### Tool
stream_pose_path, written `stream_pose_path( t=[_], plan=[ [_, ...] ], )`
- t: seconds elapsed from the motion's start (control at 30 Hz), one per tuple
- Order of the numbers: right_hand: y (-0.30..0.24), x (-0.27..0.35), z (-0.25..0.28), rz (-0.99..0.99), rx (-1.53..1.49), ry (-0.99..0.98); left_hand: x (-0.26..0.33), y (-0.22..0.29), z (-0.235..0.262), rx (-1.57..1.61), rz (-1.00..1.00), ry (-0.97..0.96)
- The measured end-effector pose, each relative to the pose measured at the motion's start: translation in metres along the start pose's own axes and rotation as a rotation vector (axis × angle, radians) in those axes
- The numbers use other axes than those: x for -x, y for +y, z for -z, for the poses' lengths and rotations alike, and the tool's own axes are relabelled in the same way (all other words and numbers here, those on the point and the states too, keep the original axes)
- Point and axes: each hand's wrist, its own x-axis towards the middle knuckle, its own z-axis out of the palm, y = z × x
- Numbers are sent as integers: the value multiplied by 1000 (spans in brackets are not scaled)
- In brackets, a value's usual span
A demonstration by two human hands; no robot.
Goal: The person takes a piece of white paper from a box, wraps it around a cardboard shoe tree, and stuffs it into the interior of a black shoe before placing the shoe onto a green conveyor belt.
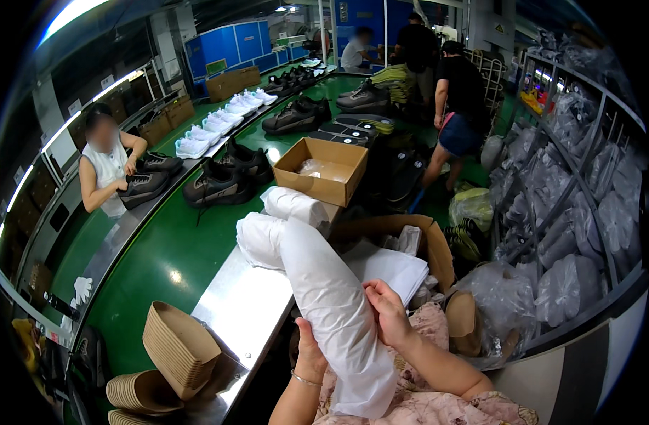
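Note:
A long bundle wrapped in white tissue paper (335,304) slants across my lap, its far end over the metal bench. My left hand (311,353) grips its left side, thumb up, with the other fingers mostly hidden beneath the bundle. On its right side, my right hand (388,309) presses thumb and fingers against the paper. What lies inside the wrapping is hidden. Just beyond, more white-wrapped bundles (296,204) rest on the bench, touching or close to the held one.
The metal bench (229,304) borders a green conveyor (168,276) carrying dark shoes (214,183). An open cardboard box (324,164) stands ahead; stacked brown moulded inserts (179,347) sit at left. White paper sheets (386,269) lie right, near racks of bagged items (572,212). Across the conveyor, a person handles shoes.

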Motion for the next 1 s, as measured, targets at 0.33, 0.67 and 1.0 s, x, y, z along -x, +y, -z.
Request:
stream_pose_path(
  t=[0.33, 0.67, 1.0],
  plan=[
    [-1, -31, 6, 225, 626, -203, 7, -5, 17, -59, 26, -148],
    [-69, 8, -11, -81, 1098, -576, -10, 23, 7, -237, -266, 88],
    [-42, 17, -13, 461, 1188, -120, -23, 10, -14, -212, -317, 191]
  ],
)
